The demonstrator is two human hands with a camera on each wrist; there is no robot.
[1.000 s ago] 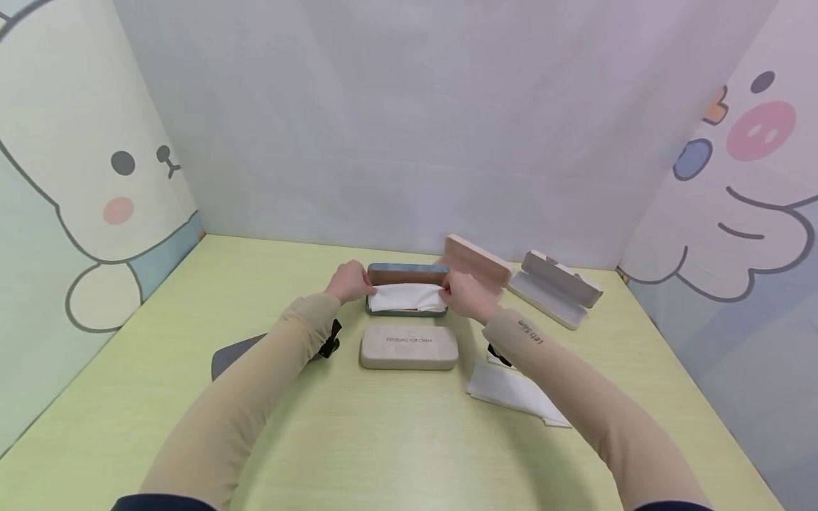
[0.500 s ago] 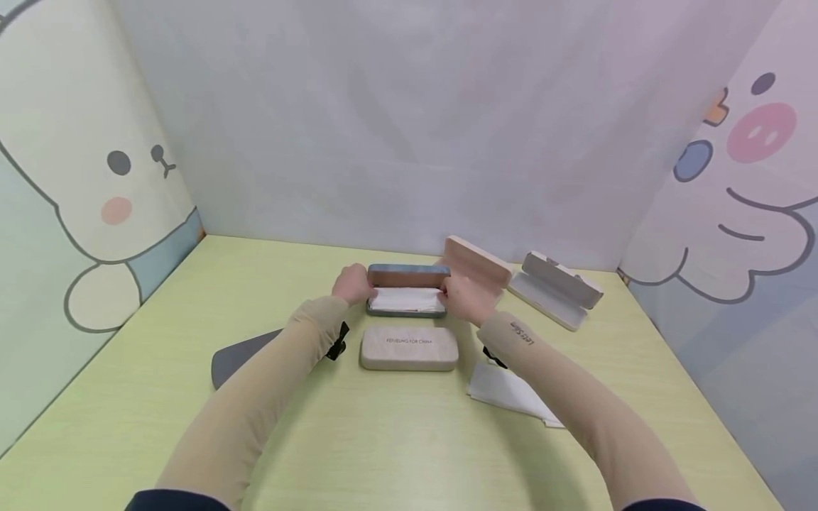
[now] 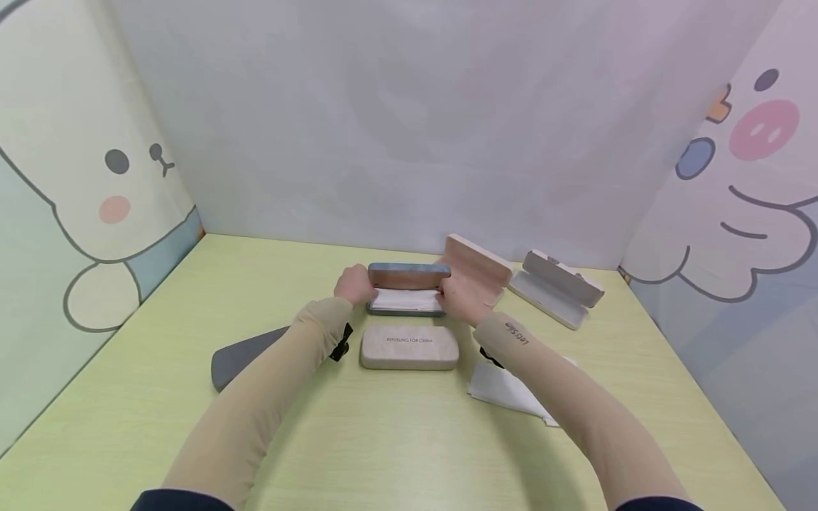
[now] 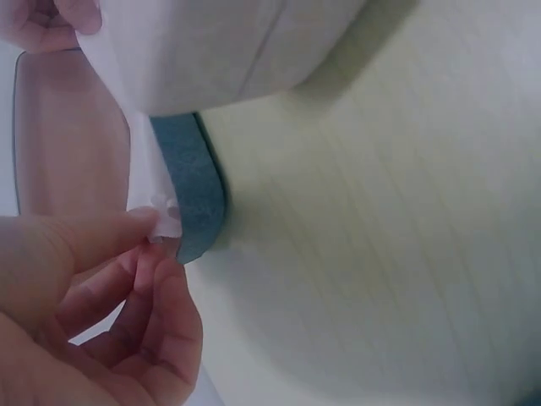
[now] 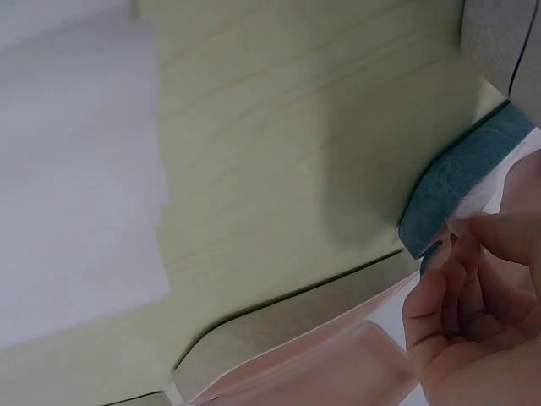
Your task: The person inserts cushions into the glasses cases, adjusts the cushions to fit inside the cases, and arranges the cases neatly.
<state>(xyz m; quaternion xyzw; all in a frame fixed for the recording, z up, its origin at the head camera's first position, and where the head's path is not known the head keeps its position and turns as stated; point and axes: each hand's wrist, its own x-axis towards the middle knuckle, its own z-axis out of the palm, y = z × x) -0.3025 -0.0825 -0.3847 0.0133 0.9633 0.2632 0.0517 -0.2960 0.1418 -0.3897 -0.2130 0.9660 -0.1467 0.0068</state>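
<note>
Near the back middle of the table, a blue glasses case (image 3: 409, 267) stands with its lid up, showing a tan-pink lining. A white folded cloth or paper (image 3: 405, 301) lies along its base. My left hand (image 3: 353, 285) is at the case's left end; in the left wrist view its thumb and finger pinch a corner of the white piece (image 4: 165, 216). At the other end, my right hand (image 3: 461, 298) pinches the opposite corner, seen in the right wrist view beside the blue rim (image 5: 448, 182). The exact depth of the fingers inside is hidden.
In front sits a closed beige glasses case (image 3: 409, 348) with lettering. A dark grey case (image 3: 246, 355) lies left, partly under the left arm. Behind the right hand are an open pink case (image 3: 478, 262) and an open grey case (image 3: 556, 287). White folded pieces (image 3: 508, 392) lie right.
The white piece has gone down and now lies flatter inside the blue case. My hands have come slightly closer together, still at its two ends.
</note>
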